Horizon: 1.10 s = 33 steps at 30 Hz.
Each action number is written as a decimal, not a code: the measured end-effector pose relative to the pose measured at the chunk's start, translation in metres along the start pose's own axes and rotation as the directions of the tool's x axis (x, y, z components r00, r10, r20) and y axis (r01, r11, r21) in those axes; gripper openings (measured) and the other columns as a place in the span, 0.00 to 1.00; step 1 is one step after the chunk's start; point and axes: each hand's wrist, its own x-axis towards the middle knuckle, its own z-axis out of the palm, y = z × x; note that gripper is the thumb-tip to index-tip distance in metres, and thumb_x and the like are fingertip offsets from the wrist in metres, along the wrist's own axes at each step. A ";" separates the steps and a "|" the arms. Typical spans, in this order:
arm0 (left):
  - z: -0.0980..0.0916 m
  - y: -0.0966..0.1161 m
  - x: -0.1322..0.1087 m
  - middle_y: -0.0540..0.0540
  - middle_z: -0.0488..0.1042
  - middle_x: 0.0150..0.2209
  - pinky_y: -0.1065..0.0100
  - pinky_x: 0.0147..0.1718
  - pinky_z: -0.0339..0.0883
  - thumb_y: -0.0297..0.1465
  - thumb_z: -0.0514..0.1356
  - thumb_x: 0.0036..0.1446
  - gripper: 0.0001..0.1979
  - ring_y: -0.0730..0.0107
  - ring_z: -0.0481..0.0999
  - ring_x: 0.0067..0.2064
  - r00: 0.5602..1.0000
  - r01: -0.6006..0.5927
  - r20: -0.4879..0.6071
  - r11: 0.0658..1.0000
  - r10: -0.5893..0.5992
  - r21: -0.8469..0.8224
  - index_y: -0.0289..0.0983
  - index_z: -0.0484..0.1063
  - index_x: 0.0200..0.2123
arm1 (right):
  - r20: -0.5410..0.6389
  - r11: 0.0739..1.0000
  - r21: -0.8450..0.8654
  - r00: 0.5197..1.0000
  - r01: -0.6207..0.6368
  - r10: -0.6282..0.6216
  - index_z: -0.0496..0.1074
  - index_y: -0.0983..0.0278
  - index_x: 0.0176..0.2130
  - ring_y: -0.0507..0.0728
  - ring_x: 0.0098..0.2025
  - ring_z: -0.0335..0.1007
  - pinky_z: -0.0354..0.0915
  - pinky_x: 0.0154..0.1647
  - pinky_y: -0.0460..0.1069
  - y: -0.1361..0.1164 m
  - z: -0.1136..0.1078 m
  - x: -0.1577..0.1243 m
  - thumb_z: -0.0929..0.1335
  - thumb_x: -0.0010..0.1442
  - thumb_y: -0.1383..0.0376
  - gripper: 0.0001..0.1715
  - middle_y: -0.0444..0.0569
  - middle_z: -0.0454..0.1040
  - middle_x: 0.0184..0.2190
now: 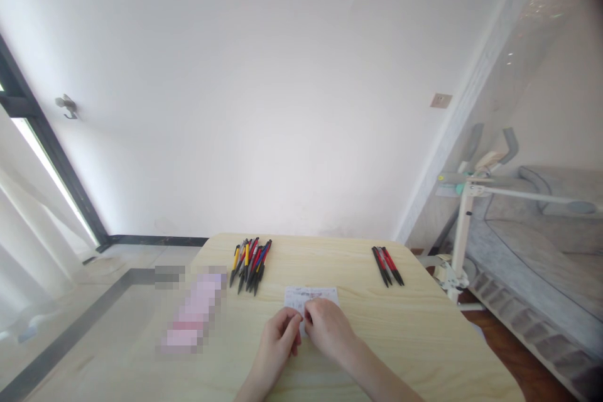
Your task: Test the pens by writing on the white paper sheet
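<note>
Both hands are close together over a small sheet of white printed paper (291, 296) on the table. My left hand (279, 338) has its fingers curled and its thumb pressed near the index fingertip; anything between them is too small to make out. Beside it, my right hand (330, 325) is closed over the paper's right part, knuckles up, its fingertips turned towards the left hand. Whatever the right fingers grip is hidden. The paper's lower part is covered by the hands.
A loose bunch of pens (249, 264) in yellow, red, blue and grey lies at the table's back left. Several red and black pens (387, 266) lie at the back right. A blurred pink patch (193, 317) is at the left edge. The wooden table (414, 339) faces a white wall.
</note>
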 end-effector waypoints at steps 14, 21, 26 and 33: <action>0.001 0.002 0.000 0.55 0.64 0.16 0.76 0.17 0.55 0.40 0.54 0.54 0.13 0.77 0.62 0.17 1.000 0.006 -0.008 1.000 -0.006 -0.003 0.36 0.68 0.27 | -0.004 1.000 0.011 1.000 0.023 -0.023 0.73 0.65 0.31 0.56 0.35 0.70 0.58 0.34 0.46 0.000 0.000 -0.001 0.60 0.54 0.72 0.12 0.51 0.75 0.30; 0.001 0.001 0.000 0.55 0.63 0.16 0.76 0.17 0.55 0.41 0.54 0.54 0.14 0.77 0.62 0.17 1.000 -0.008 -0.003 1.000 0.008 0.007 0.36 0.67 0.27 | -0.010 1.000 0.015 1.000 0.017 -0.016 0.73 0.65 0.30 0.56 0.35 0.69 0.58 0.35 0.46 -0.001 -0.001 -0.002 0.60 0.55 0.72 0.12 0.51 0.75 0.30; 0.000 0.002 0.000 0.55 0.64 0.15 0.75 0.17 0.55 0.42 0.54 0.53 0.14 0.77 0.62 0.17 1.000 0.009 -0.012 1.000 -0.008 0.011 0.36 0.68 0.27 | -0.008 1.000 0.027 1.000 0.007 -0.006 0.73 0.65 0.29 0.56 0.34 0.70 0.58 0.33 0.46 0.000 -0.002 -0.002 0.60 0.55 0.71 0.13 0.51 0.75 0.29; 0.000 0.004 0.000 0.55 0.64 0.15 0.75 0.17 0.54 0.44 0.55 0.52 0.16 0.77 0.62 0.16 1.000 0.025 -0.013 1.000 -0.024 0.011 0.36 0.67 0.27 | -0.015 1.000 0.022 1.000 0.003 -0.002 0.72 0.65 0.29 0.56 0.34 0.69 0.58 0.34 0.46 0.002 0.004 -0.001 0.60 0.54 0.72 0.12 0.50 0.74 0.29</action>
